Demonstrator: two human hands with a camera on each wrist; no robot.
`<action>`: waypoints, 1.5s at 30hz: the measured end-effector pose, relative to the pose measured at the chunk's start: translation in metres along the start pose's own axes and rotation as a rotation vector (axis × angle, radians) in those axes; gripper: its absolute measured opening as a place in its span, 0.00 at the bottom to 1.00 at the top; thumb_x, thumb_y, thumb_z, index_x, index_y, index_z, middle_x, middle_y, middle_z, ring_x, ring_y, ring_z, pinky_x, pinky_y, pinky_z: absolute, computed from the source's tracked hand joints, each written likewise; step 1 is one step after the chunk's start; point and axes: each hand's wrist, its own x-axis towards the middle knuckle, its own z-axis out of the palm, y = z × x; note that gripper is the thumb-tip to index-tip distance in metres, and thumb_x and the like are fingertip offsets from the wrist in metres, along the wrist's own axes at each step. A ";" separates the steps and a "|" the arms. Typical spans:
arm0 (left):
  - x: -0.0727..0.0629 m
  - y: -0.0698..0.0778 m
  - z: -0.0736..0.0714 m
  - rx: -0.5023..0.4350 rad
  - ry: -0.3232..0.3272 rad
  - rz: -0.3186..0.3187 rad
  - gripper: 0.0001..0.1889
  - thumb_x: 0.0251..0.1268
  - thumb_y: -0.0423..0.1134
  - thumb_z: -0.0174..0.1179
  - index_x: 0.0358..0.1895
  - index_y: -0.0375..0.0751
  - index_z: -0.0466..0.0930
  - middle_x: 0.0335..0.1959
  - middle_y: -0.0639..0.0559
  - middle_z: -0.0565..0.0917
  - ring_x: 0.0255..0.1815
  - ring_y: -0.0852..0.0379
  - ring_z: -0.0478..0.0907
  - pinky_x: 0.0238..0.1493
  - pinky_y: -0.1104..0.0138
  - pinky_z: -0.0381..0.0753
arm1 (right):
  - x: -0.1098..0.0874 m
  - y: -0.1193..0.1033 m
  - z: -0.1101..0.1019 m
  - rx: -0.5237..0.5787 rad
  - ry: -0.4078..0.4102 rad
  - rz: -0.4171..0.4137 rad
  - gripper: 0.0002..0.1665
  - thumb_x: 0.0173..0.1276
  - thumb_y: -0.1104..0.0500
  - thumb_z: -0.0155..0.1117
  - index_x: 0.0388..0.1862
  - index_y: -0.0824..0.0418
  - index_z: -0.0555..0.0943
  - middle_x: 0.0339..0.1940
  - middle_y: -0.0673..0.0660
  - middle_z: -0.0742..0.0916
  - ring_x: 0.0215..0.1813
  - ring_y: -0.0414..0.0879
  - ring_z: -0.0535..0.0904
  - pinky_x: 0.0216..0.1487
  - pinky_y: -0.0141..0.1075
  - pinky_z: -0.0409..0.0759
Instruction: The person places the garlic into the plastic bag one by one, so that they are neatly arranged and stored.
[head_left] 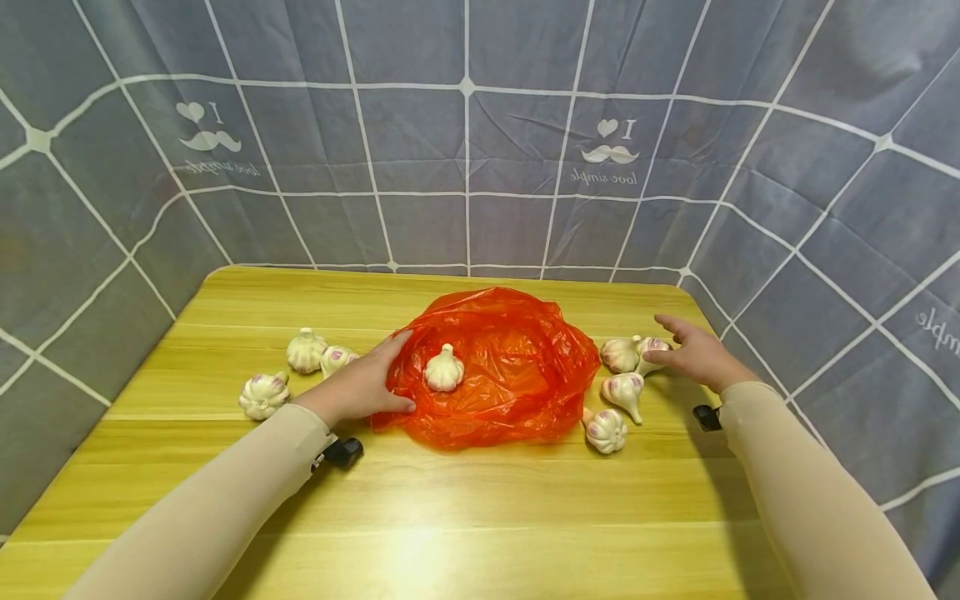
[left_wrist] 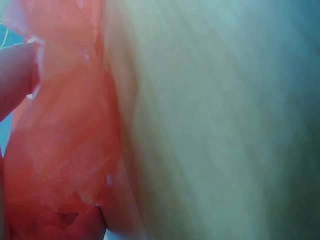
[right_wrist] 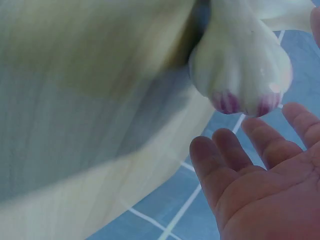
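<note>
A red plastic bag lies spread on the wooden table with its mouth upward. One garlic bulb rests in its left part. My left hand is at the bag's left edge, thumb and fingers spread apart against the plastic; the left wrist view shows the red film close beside the fingers. Over the right-hand garlic, my right hand reaches with extended fingers. In the right wrist view, its fingertips are right by a purple-streaked garlic bulb, which also shows in the head view as a bulb.
Three garlic bulbs sit left of the bag, including one at the front and one at the back. Right of it lie more bulbs, such as a nearer one. A grey checked curtain surrounds the table's back and sides.
</note>
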 end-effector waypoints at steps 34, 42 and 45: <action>0.000 0.000 0.000 0.009 -0.005 -0.019 0.63 0.58 0.51 0.78 0.88 0.51 0.40 0.88 0.38 0.45 0.84 0.30 0.56 0.80 0.37 0.61 | 0.000 0.011 0.017 0.005 0.022 -0.016 0.43 0.77 0.50 0.67 0.78 0.75 0.64 0.71 0.79 0.77 0.68 0.67 0.75 0.72 0.61 0.72; 0.000 0.000 0.000 0.013 -0.001 -0.015 0.63 0.58 0.50 0.78 0.88 0.51 0.40 0.88 0.38 0.46 0.84 0.30 0.56 0.80 0.37 0.62 | 0.002 0.013 0.020 0.014 0.029 -0.007 0.42 0.76 0.50 0.68 0.77 0.74 0.66 0.70 0.78 0.77 0.69 0.69 0.74 0.74 0.63 0.70; 0.000 0.000 0.000 0.012 -0.002 -0.015 0.63 0.58 0.50 0.78 0.88 0.50 0.40 0.88 0.38 0.46 0.84 0.30 0.57 0.80 0.37 0.62 | 0.002 0.014 0.020 0.010 0.033 -0.005 0.42 0.76 0.51 0.68 0.77 0.74 0.66 0.70 0.78 0.77 0.69 0.69 0.74 0.74 0.63 0.70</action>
